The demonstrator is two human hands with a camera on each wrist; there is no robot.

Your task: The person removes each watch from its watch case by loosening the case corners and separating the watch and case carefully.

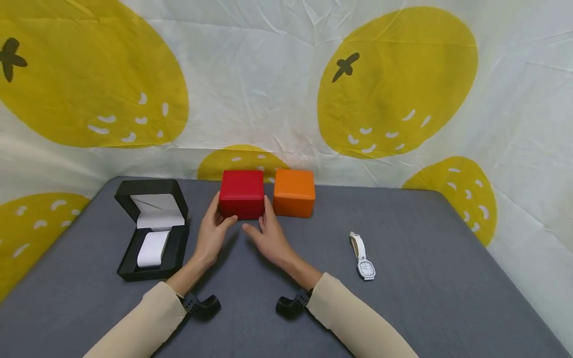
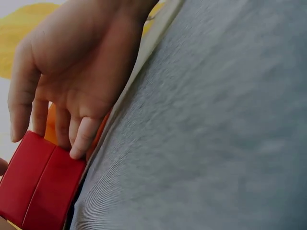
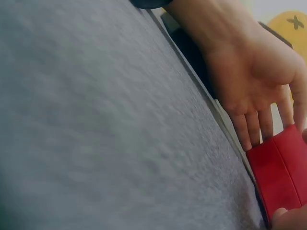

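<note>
A closed red box (image 1: 241, 191) stands at the back of the table, between both hands. My left hand (image 1: 210, 236) lays its extended fingers along the box's left side, thumb near the front face. On the right side, my right hand (image 1: 270, 241) does the same, its fingers between the red box and a closed orange box (image 1: 294, 194). The left wrist view shows the right hand (image 2: 81, 72) with fingertips at the red box (image 2: 43, 182). From the right wrist, the left hand (image 3: 249, 72) appears palm inward, fingertips at the red box (image 3: 280, 167).
An open black watch box (image 1: 152, 186) with a white cushion (image 1: 153, 248) stands on the left. To the right lies a white wristwatch (image 1: 364, 263), strap stretched out. Behind the grey table (image 1: 447, 298) hangs a white cloth (image 1: 250, 74) with yellow fruit prints.
</note>
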